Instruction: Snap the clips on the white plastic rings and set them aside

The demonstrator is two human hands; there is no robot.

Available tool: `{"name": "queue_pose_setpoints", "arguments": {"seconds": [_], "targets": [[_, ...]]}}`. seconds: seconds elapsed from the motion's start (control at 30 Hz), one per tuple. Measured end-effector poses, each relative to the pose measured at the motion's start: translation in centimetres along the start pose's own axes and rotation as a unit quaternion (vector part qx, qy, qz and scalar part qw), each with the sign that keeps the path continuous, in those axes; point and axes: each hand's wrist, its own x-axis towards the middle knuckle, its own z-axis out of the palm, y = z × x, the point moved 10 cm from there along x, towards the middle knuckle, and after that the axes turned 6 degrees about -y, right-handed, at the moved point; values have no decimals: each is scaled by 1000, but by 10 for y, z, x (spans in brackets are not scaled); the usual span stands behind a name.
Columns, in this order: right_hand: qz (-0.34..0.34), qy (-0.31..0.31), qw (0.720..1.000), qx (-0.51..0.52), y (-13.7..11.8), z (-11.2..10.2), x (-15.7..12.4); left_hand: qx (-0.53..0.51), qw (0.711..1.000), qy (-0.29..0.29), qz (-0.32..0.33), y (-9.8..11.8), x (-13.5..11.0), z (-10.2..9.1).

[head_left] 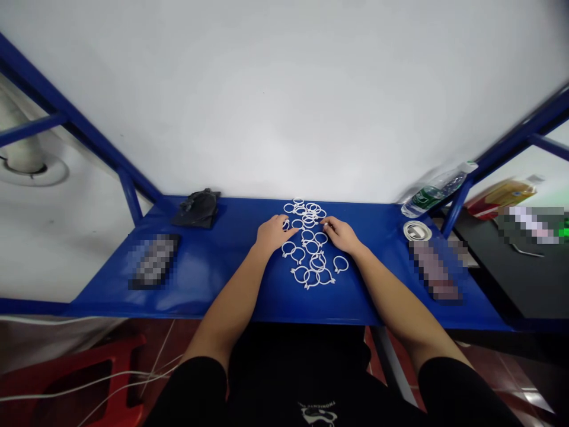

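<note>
White plastic rings, each with a small forked clip tab, lie in a loose, overlapping strip on the blue tabletop. My left hand rests at the left side of the strip, thumb stretched out and fingers bent. Part of one ring shows between its thumb and fingers. On the right side, my right hand has its fingers curled, with a small white piece, seemingly a ring's tab, at the fingertips. The rest of that piece is hidden by the hand. A single ring lies apart, below my right hand.
A crumpled black bag and a blurred dark object lie on the left. At right are a clear bottle, a roll of tape and a blurred flat object. Blue frame bars flank the table; a white wall stands behind.
</note>
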Motion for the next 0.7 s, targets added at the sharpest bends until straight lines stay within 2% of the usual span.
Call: {"name": "queue_pose_setpoints", "arguments": {"seconds": [0.17,0.33,0.5,0.7], "targets": [[14,-4,1000,19,1,-1,0,35,999,-21,-13,-2,0,5],[-2,-10,998,61,-1,-3,-1,40,999,-22,-13,-3,1,5],[-9,-4,996,93,-1,-6,0,38,999,-8,-11,-2,0,2],[32,7,984,176,13,-5,3,5,1000,25,-8,-3,0,-3]]}}
